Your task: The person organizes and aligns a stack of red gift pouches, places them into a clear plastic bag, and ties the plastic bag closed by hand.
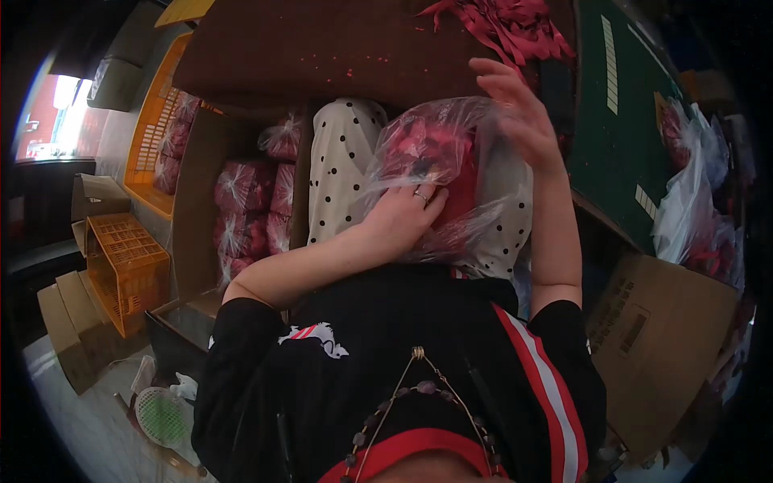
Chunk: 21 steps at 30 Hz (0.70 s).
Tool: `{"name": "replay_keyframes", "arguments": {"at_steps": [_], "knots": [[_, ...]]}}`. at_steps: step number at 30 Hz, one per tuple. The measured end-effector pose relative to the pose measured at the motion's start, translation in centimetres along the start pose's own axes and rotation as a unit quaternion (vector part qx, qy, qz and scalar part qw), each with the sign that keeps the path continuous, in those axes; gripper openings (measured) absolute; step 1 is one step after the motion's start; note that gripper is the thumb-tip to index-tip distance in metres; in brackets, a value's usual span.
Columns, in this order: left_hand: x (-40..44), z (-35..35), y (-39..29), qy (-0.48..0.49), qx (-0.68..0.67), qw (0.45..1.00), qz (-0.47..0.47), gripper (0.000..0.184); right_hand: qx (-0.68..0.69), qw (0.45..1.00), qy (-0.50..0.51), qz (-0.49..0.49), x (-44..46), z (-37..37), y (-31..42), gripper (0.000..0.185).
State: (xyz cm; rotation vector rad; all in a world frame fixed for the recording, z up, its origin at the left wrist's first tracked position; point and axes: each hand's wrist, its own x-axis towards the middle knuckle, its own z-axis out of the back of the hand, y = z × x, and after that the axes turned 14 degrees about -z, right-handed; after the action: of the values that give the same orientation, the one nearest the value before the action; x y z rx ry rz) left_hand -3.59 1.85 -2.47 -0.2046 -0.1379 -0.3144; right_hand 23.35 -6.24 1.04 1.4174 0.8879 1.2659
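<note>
A clear plastic bag (491, 213) with red pieces (431, 145) inside rests on my lap, over polka-dot trousers (334, 153). My left hand (407, 213), wearing a ring, lies over the front of the bag with its fingers bent into the film. Part of its grip is hidden by the folds. Raised at the bag's right edge, my right hand (519, 113) has its fingers apart and holds nothing. Beyond it, a heap of loose red strips (523, 28) lies on the brown table (290, 48).
At left, a cardboard box (193, 169) holds several filled red bags (241, 189). Orange crates (133, 258) and cartons (68, 322) stand farther left. On the right are a green board (620, 121), clear plastic bags (692, 177) and a large carton (660, 338).
</note>
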Motion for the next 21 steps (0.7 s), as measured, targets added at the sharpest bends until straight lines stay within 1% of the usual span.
{"name": "replay_keyframes", "arguments": {"at_steps": [1, 2, 4, 6, 7, 8, 9, 11, 12, 13, 15, 16, 18, 19, 20, 21], "knots": [[0.0, 0.1, 0.0, -0.002, 0.000, 1.000, 0.002, 0.062, 0.109, 0.994, -0.012, -0.007, -0.5, 0.0, 0.4, 0.082], [0.0, 0.3, -0.1, 0.009, -0.021, 1.000, 0.008, 0.062, 0.110, 0.994, -0.010, -0.008, -1.3, 0.5, 0.5, 0.082], [-0.2, 0.2, -0.1, 0.016, -0.042, 0.999, 0.016, 0.063, 0.208, 0.977, -0.028, -0.030, -3.1, 2.6, 0.3, 0.101], [-0.2, -0.2, -0.2, 0.050, -0.009, 0.999, 0.009, 0.068, 0.202, 0.978, -0.024, -0.043, -4.9, 4.6, -2.0, 0.101], [-0.2, -0.2, -0.2, 0.048, -0.010, 0.999, 0.009, 0.068, 0.163, 0.981, -0.035, -0.099, -6.0, 5.5, -4.4, 0.101], [-0.2, -0.2, -0.2, 0.036, 0.015, 0.999, -0.003, 0.069, 0.123, 0.979, -0.045, -0.154, -5.9, 5.1, -4.5, 0.102], [-0.2, -0.2, -0.4, 0.026, 0.039, 0.999, -0.016, 0.069, 0.103, 0.975, -0.028, -0.197, -5.8, 4.3, -5.0, 0.095], [-0.1, -0.4, -0.5, 0.034, 0.032, 0.999, -0.010, 0.069, -0.078, 0.973, 0.023, -0.216, -4.3, 2.6, -4.7, 0.080], [0.0, -0.5, -0.5, 0.040, 0.027, 0.999, -0.004, 0.069, -0.094, 0.975, -0.011, -0.202, -3.7, 0.6, -4.5, 0.053], [0.0, -0.7, -0.5, 0.041, 0.028, 0.999, -0.003, 0.069, -0.094, 0.975, -0.010, -0.201, -2.8, -0.7, -4.2, 0.053], [-0.1, -1.2, -0.4, 0.029, 0.051, 0.998, 0.000, 0.070, -0.149, 0.988, 0.023, -0.033, -1.0, -2.8, -3.2, 0.031], [-0.1, -1.3, -0.3, 0.030, 0.053, 0.998, 0.002, 0.070, -0.157, 0.986, 0.036, -0.047, -0.7, -4.1, -2.2, 0.019], [0.1, -1.2, -0.1, -0.006, -0.036, 0.999, 0.021, 0.065, -0.273, 0.959, 0.075, 0.001, -0.5, -5.5, -2.3, 0.015], [0.0, -1.1, 0.1, -0.006, -0.036, 0.999, 0.023, 0.065, -0.360, 0.931, 0.053, 0.010, -0.9, -6.4, -3.0, 0.015], [0.1, -0.5, 0.2, 0.011, -0.045, 0.999, 0.019, 0.063, -0.359, 0.932, 0.054, 0.009, -1.6, -7.5, -3.7, 0.015], [0.1, -0.3, 0.3, 0.029, -0.055, 0.998, 0.015, 0.061, -0.374, 0.927, -0.023, -0.035, -2.5, -8.7, -4.2, 0.016]]}}
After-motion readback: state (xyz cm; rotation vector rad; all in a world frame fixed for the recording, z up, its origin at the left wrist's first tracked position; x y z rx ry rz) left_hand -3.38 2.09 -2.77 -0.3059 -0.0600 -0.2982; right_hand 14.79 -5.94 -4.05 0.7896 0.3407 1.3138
